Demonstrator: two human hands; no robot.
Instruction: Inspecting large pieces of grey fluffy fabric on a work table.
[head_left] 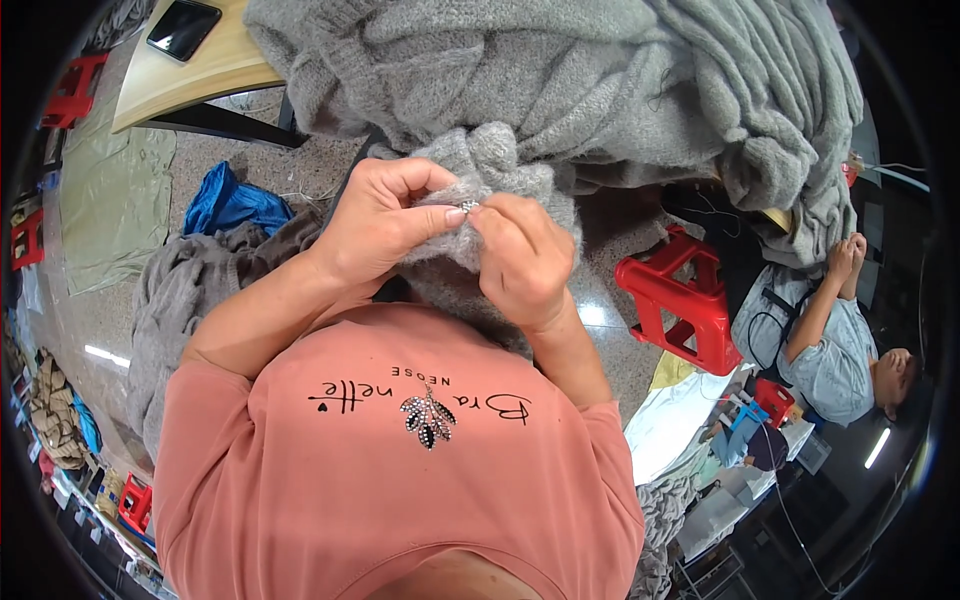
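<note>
My left hand (375, 225) and right hand (520, 260) both pinch a fold of grey knit (480, 165) at centre, grip closed, a small metal piece (468, 206) between my fingertips. Grey sweater pile (600, 70) at 12 o'clock, red stool (680, 300) at 3.
</note>
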